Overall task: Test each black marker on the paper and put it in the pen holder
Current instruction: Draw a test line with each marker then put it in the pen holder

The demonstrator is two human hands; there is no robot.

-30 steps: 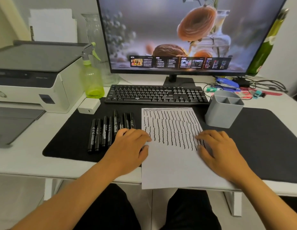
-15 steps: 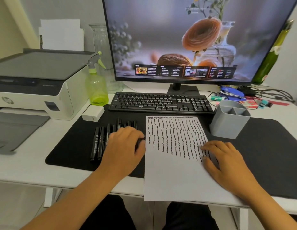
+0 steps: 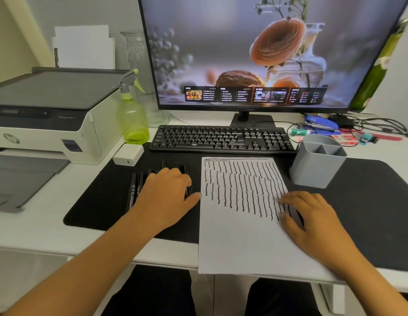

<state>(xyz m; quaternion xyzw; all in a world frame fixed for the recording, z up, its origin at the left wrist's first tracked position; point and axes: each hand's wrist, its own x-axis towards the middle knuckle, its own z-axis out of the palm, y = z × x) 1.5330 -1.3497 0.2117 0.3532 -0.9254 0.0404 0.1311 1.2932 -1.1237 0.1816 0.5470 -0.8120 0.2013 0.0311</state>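
- Head view: left hand [image 3: 168, 192] lies palm-down over the row of black markers [image 3: 135, 190] on the desk mat [image 3: 102, 201], fingers curled loosely; can't tell if it has gripped one yet.
- Right hand [image 3: 312, 220] flat, fingers spread, pressing the paper [image 3: 239, 236] at its right edge, holding nothing.
- Paper already full of wavy test lines on its far half.
- Pen holder [image 3: 317, 163] far right of the paper looks empty (inside only partly visible), so prob. every marker still left to test & stow.
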